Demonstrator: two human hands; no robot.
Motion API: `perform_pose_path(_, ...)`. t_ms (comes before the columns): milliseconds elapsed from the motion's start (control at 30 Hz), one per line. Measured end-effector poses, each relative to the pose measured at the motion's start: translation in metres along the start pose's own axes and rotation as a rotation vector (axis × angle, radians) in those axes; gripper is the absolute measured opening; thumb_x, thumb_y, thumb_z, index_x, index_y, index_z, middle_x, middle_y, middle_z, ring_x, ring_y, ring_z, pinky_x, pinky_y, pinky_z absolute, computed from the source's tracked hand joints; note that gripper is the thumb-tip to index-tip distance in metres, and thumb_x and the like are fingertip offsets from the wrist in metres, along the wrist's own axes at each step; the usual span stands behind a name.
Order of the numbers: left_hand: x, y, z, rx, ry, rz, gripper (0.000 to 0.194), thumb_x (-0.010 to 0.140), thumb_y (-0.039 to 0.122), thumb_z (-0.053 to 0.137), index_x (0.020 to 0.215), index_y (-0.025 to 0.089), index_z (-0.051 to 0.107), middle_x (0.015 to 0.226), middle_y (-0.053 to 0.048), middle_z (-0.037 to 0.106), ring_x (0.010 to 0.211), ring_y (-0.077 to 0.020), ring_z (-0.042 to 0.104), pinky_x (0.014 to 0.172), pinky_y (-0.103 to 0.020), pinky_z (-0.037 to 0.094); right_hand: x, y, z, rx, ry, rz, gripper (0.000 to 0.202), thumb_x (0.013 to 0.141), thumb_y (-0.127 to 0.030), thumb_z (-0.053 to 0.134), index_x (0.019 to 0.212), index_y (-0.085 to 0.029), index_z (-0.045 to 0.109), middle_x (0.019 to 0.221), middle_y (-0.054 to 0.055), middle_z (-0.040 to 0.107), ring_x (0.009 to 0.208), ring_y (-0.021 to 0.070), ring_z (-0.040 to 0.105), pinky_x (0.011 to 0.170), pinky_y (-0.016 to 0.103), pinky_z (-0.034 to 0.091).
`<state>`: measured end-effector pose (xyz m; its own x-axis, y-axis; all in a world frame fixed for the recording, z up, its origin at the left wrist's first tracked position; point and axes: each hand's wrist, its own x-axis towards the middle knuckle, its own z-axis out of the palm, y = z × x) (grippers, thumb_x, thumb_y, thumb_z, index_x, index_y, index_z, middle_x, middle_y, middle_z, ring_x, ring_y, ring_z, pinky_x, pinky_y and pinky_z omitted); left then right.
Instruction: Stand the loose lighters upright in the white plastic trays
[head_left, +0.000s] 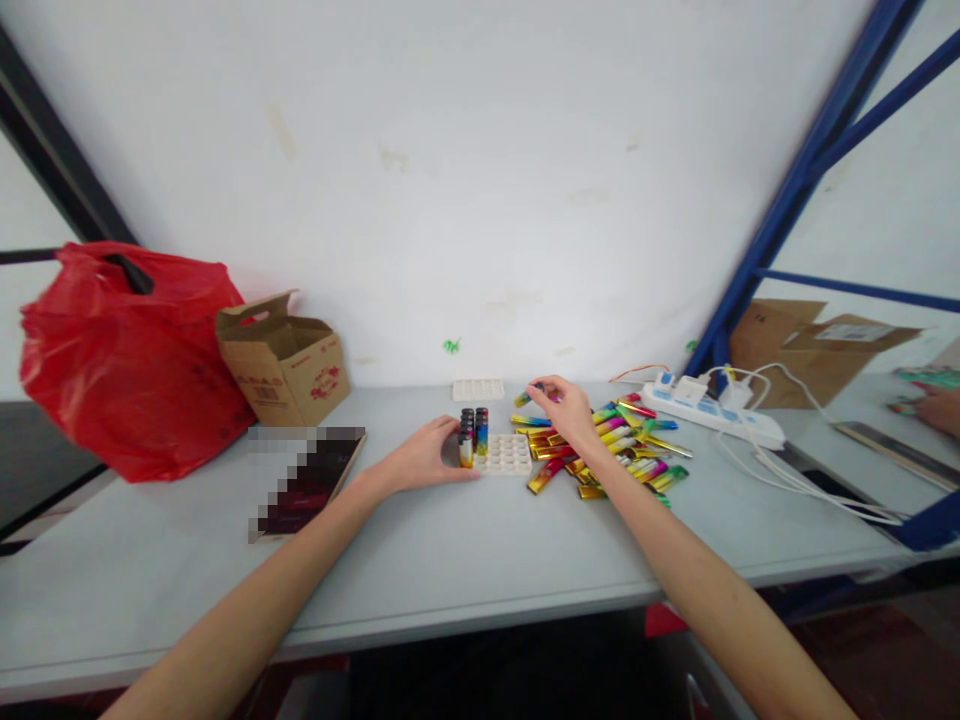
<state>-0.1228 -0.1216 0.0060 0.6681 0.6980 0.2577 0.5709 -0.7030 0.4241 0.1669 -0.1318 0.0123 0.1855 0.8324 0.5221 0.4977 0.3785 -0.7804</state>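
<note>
A white tray with round holes (pixel 511 455) lies on the table, and several black-topped lighters (pixel 481 437) stand upright at its left end. My left hand (pixel 431 457) curves around that end, thumb along the near edge and fingers at the far side, against the standing lighters. My right hand (pixel 564 408) is raised over the left edge of a heap of shiny, many-coloured lighters (pixel 615 450). Between its pinched fingertips is one lighter (pixel 524 397), tilted, its dark end near the fingers.
Another white tray (pixel 478 390) lies by the wall. Leftward are a dark-screened device (pixel 319 480), an open cardboard box (pixel 289 365) and a red bag (pixel 135 360). A power strip (pixel 712 414) with white cables is right of the heap. Another person's hand (pixel 939 409) shows far right.
</note>
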Motion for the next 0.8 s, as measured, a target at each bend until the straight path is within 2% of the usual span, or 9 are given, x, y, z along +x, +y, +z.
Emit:
perform_pose_path(100,0.0,0.0,0.0,-0.013,0.006,-0.001,0.069,0.071,0.066,0.083,0.119,0.019,0.067,0.125,-0.015,0.068,0.115,-0.0367,0.066,0.104,-0.048,0.053,-0.005,-0.005,0.01,0.277,-0.015,0.117,0.051,0.084,-0.066,0.067,0.098,-0.017,0.073,0.08,0.002,0.067,0.069,0.0152,0.056,0.065,0.027,0.048)
perform_pose_path(200,0.0,0.001,0.0,-0.025,0.014,0.006,0.068,0.071,0.066,0.083,0.119,0.02,0.067,0.126,-0.014,0.069,0.115,-0.0365,0.067,0.104,-0.048,0.053,-0.012,-0.014,0.018,0.488,-0.122,0.193,0.052,0.085,-0.073,0.063,0.094,-0.021,0.064,0.091,0.003,0.07,0.078,0.0165,0.064,0.07,0.027,0.054)
perform_pose_path(267,0.0,0.001,0.0,-0.028,0.011,0.006,0.068,0.071,0.065,0.083,0.118,0.02,0.068,0.124,-0.014,0.069,0.115,-0.0366,0.067,0.103,-0.048,0.053,-0.017,-0.02,0.022,0.601,-0.23,0.246,0.051,0.088,-0.075,0.059,0.096,-0.025,0.056,0.08,0.0,0.067,0.068,0.0155,0.063,0.068,0.029,0.055)
perform_pose_path(333,0.0,0.001,0.0,-0.028,0.007,0.007,0.067,0.071,0.065,0.083,0.118,0.019,0.068,0.124,-0.014,0.069,0.115,-0.0367,0.067,0.103,-0.048,0.053,-0.021,-0.026,0.025,0.65,-0.313,0.274,0.049,0.09,-0.075,0.056,0.099,-0.027,0.051,0.065,-0.007,0.057,0.052,0.0123,0.053,0.065,0.03,0.054)
perform_pose_path(400,0.0,0.0,0.0,-0.023,0.005,0.009,0.068,0.072,0.065,0.083,0.118,0.019,0.067,0.124,-0.015,0.069,0.116,-0.037,0.066,0.103,-0.048,0.053,-0.024,-0.03,0.026,0.601,-0.344,0.268,0.048,0.092,-0.075,0.054,0.099,-0.027,0.05,0.057,-0.012,0.042,0.045,0.0102,0.04,0.062,0.028,0.052)
perform_pose_path(467,0.0,-0.002,0.001,-0.021,0.005,0.017,0.068,0.073,0.066,0.082,0.119,0.019,0.067,0.125,-0.015,0.068,0.116,-0.0368,0.066,0.104,-0.048,0.052,-0.026,-0.034,0.028,0.449,-0.316,0.221,0.049,0.092,-0.075,0.052,0.092,-0.026,0.051,0.058,-0.012,0.034,0.047,0.0105,0.033,0.057,0.026,0.046)
perform_pose_path(633,0.001,-0.004,0.003,-0.045,0.015,0.03,0.068,0.072,0.065,0.083,0.12,0.02,0.067,0.125,-0.014,0.069,0.116,-0.0357,0.066,0.104,-0.047,0.053,-0.033,-0.04,0.03,0.044,-0.12,-0.008,0.057,0.096,-0.07,0.047,0.065,-0.024,0.036,0.061,-0.005,0.035,0.06,0.0128,0.035,0.056,0.027,0.029)
perform_pose_path(800,0.001,-0.002,0.002,-0.044,0.007,0.017,0.07,0.072,0.065,0.083,0.123,0.019,0.065,0.126,-0.014,0.067,0.117,-0.0358,0.065,0.106,-0.047,0.052,-0.04,-0.047,0.033,-0.063,-0.08,-0.003,0.05,0.094,-0.056,0.047,0.058,-0.025,0.031,0.056,-0.004,0.032,0.057,0.0129,0.034,0.055,0.029,0.024)
